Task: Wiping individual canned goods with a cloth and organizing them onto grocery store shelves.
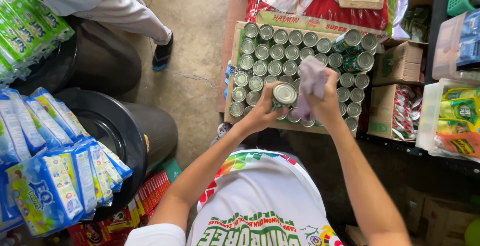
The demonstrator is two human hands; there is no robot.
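Metal: silver-topped can (284,95) w/ green side, held in left hand (261,112), lifted just above the box (231,83) of cans.
Left grip: fingers curled tight round the can body, top facing up.
Right hand (327,103): fingers pinched shut on a pale purple cloth (311,83), bunched, just beside the can top, touching or nearly so; can't tell which.
Box: cardboard tray on the floor, packed w/ upright cans (272,53) in rows; two or three lie on their sides at the far right corner (357,51).
Progress: judging by this view, one can is out & at the cloth; the rest sit in the box. Can't tell which of those are already wiped; tops all look alike, so done vs left is unclear.
Around: red sack (320,11) beyond the box, small cartons (397,63) to the right, black bins (120,126) & blue packs (45,176) to the left.
Other person: a leg & dark shoe (161,56) on the concrete, well apart from the hands.
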